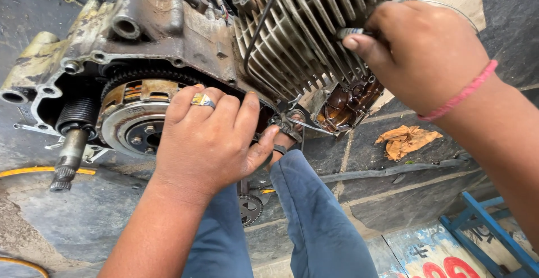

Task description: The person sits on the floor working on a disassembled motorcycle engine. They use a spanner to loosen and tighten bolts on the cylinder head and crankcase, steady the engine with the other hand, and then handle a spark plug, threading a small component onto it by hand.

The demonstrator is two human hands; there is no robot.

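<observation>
Fingers [236, 109] of my left hand [210, 138] lie spread and flat over the one clutch [132, 121] in the open engine case [151, 37], gripping nothing. My right hand [421, 53] has its fingers curled tight around one thin tool [351, 32] (its tip hidden) against the finned cylinder [309, 31]. One orange rag [407, 140] lies on the floor [404, 194].

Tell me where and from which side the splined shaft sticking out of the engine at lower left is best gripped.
Probably on the plain barrel of the splined shaft, between the spring coil above and the toothed tip below. It juts free of the crankcase, pointing down toward the camera, so fingers wrapping it from the open left side meet nothing; the left hand covers the clutch side.
</observation>
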